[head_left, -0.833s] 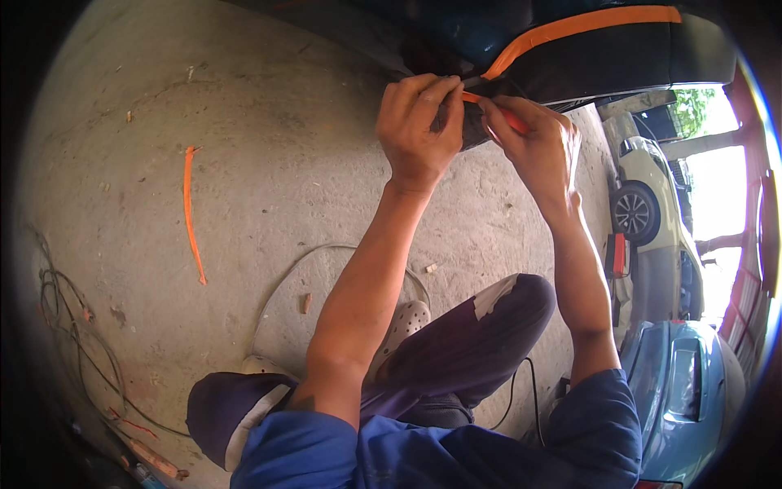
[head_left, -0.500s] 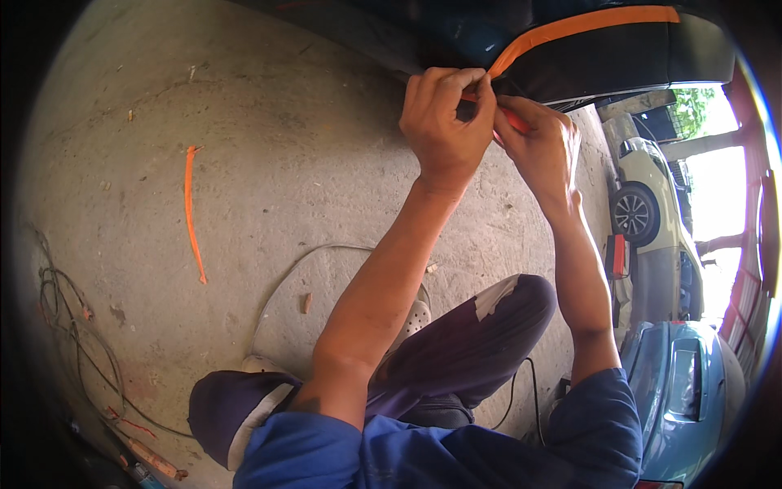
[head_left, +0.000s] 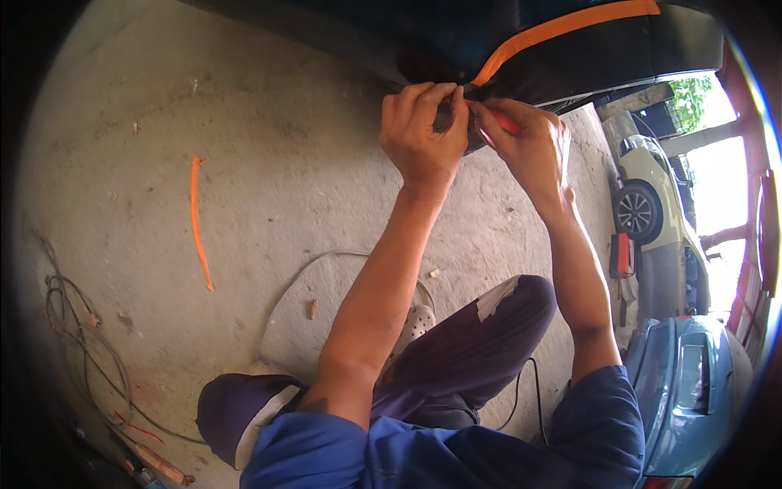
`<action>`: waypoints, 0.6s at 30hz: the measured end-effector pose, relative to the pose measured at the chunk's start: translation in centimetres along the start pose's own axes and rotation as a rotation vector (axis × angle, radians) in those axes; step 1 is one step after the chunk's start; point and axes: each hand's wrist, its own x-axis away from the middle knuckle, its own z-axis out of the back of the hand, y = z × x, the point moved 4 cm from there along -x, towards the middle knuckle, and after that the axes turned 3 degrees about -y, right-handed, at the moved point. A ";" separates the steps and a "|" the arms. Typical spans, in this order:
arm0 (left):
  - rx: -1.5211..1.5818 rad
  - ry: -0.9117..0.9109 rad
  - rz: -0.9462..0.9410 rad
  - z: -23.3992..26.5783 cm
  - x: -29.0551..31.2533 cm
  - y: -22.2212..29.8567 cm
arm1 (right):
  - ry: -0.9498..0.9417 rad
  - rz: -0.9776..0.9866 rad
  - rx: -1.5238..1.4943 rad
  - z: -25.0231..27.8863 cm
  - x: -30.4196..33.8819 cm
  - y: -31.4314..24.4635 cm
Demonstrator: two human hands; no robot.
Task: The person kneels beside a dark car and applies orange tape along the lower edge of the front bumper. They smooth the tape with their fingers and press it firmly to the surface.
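Observation:
A strip of orange tape point(head_left: 562, 30) curves along the dark car body panel point(head_left: 599, 61) at the top. Its lower end runs down to the fingertips of my left hand point(head_left: 419, 134), which are pinched together at the tape's end. Close beside it, my right hand point(head_left: 525, 147) is closed around a small red-orange thing point(head_left: 507, 122). Fingers cover most of that thing, so its kind is not clear. Both hands are raised against the panel's lower edge, thumbs almost touching.
A loose orange strip point(head_left: 196, 220) lies on the concrete floor point(head_left: 269, 179). Cables point(head_left: 81, 326) tangle at the left, and another loops near my shoe point(head_left: 418, 322). A blue car point(head_left: 680, 391) and a light-coloured car point(head_left: 652, 187) stand at the right, near a red box point(head_left: 622, 255).
Both hands have shifted slightly left and down in view, still close together at the tape's lower end. The panel and its tape have also slid left in the picture.

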 end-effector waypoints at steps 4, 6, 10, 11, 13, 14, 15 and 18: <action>0.061 -0.020 0.133 -0.4 0.3 0.0 | 0.001 0.005 -0.015 0.0 0.2 0.0; 0.029 0.003 0.127 -0.1 0.4 0.0 | 0.006 0.005 -0.026 0.0 0.3 0.0; 0.011 0.017 0.180 0.3 0.6 -0.2 | 0.019 0.029 -0.016 -0.1 0.3 0.1; 0.021 0.014 0.161 0.2 0.5 -0.2 | 0.024 0.039 -0.005 -0.1 0.3 0.1; 0.042 0.000 0.130 0.0 0.3 0.1 | 0.011 0.031 -0.015 0.0 0.3 0.2; 0.052 0.007 0.130 0.0 0.3 0.2 | 0.007 0.027 -0.019 0.0 0.3 0.2; 0.066 0.010 0.136 -0.1 0.2 0.3 | 0.000 0.018 -0.024 0.0 0.3 0.2; 0.088 0.024 0.122 -0.3 0.0 0.5 | -0.006 0.008 -0.027 0.0 0.3 0.3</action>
